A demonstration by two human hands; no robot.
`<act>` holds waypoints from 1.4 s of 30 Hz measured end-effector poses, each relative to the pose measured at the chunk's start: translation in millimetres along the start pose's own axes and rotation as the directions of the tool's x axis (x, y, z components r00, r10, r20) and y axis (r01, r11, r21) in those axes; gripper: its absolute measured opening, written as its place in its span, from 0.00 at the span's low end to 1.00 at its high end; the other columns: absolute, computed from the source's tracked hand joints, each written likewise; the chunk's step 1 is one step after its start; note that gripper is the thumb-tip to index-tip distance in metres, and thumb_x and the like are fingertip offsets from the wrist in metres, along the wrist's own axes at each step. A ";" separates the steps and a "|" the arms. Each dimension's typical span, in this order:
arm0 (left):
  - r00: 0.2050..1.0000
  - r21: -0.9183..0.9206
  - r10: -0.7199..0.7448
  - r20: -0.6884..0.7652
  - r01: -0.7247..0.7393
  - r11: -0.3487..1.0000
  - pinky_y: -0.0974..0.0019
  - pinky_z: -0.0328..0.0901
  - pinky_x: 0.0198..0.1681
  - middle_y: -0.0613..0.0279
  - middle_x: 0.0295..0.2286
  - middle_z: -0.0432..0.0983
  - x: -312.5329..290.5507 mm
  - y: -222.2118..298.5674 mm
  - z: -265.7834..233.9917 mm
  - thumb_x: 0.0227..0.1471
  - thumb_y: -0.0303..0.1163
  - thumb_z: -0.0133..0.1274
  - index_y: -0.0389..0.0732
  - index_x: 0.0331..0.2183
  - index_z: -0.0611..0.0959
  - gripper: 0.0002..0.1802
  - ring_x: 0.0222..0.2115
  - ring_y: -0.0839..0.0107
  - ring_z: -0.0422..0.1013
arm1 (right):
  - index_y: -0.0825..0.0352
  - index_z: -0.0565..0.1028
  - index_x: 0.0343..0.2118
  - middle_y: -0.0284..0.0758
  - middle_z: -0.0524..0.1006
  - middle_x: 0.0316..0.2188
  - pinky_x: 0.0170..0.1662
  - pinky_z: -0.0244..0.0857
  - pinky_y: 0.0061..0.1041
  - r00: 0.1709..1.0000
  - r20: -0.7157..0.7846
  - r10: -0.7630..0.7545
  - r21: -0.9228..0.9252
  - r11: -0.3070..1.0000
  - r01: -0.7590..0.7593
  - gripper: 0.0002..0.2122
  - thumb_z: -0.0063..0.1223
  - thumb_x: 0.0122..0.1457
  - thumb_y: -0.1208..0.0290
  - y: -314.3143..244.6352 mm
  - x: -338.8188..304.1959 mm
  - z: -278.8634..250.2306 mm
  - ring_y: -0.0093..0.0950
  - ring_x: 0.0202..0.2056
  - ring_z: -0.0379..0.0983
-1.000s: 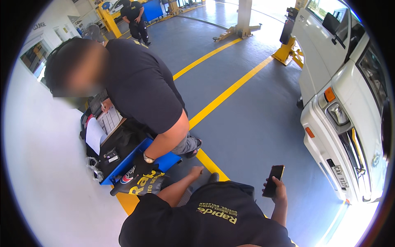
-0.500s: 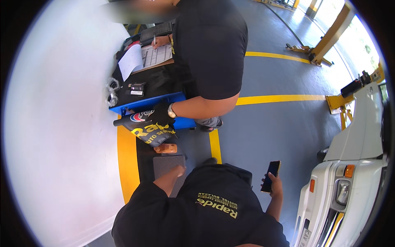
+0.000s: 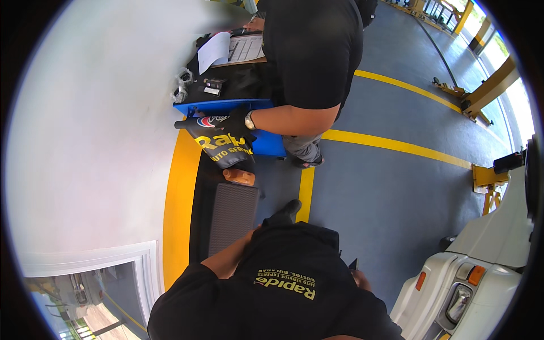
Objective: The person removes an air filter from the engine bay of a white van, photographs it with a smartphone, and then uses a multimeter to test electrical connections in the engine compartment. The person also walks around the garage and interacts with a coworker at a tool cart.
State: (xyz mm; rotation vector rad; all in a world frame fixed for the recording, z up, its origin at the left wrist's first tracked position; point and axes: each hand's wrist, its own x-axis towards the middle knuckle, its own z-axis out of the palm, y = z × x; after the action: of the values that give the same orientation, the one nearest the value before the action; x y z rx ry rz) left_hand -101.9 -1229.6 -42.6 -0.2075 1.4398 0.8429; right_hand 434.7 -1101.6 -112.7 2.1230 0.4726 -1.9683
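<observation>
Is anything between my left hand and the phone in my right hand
Yes: in this view, your black shirt lies between your left hand, partly hidden at its edge, and the phone, a dark sliver at your right hand. Nothing else visible intervenes.

Black short-sleeved shirt (image 3: 255,311), yellow lettering (image 3: 286,287)

Van (image 3: 481,243): white, right of the grip
Trolley (image 3: 272,146): blue, ahead-left of the grip, clipboard (image 3: 246,50) on top
Bottle (image 3: 239,177): orange-brown, left and ahead
Lift post (image 3: 498,85): far ahead-right
</observation>
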 end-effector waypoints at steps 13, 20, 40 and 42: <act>0.943 0.420 0.328 -0.061 -0.274 0.865 0.53 0.69 0.54 0.47 0.54 0.75 51.7 149.7 -64.6 0.67 0.53 0.47 0.37 0.62 0.71 0.34 0.54 0.54 0.73 | 0.63 0.73 0.48 0.34 0.73 0.29 0.32 0.72 0.40 0.991 -0.050 -0.125 0.086 0.988 0.129 0.16 0.61 0.61 0.64 -32.5 16.1 34.3 0.31 0.29 0.73; 0.936 0.436 0.330 -0.120 -0.249 0.865 0.52 0.71 0.44 0.61 0.42 0.81 117.8 214.8 -170.7 0.67 0.47 0.48 0.42 0.52 0.78 0.22 0.38 0.64 0.77 | 0.68 0.70 0.56 0.42 0.78 0.37 0.39 0.75 0.45 0.980 -0.122 -0.157 0.022 0.987 0.161 0.23 0.61 0.61 0.63 -80.2 -11.4 104.3 0.39 0.37 0.79; 0.998 0.684 0.038 -0.043 0.001 0.730 0.57 0.70 0.40 0.67 0.39 0.81 192.2 233.5 -173.2 0.65 0.44 0.50 0.50 0.49 0.81 0.16 0.36 0.71 0.77 | 0.68 0.64 0.64 0.49 0.77 0.49 0.46 0.74 0.50 0.971 -0.174 -0.166 -0.056 0.986 0.159 0.31 0.62 0.59 0.64 -85.6 -73.4 189.2 0.45 0.45 0.79; 0.996 0.635 0.076 0.048 -0.089 0.768 0.59 0.70 0.38 0.66 0.40 0.81 192.0 243.6 -149.1 0.63 0.41 0.52 0.49 0.51 0.81 0.17 0.36 0.70 0.76 | 0.69 0.64 0.63 0.49 0.77 0.49 0.46 0.74 0.50 0.966 -0.165 -0.197 -0.018 0.980 0.196 0.32 0.62 0.59 0.64 -75.7 -61.0 184.5 0.45 0.46 0.79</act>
State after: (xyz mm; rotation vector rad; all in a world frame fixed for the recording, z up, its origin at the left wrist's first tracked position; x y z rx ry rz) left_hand -386.4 -1074.4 -158.1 0.3882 1.6449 0.3765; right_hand 232.1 -1104.1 -63.4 2.3317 0.7406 -1.8933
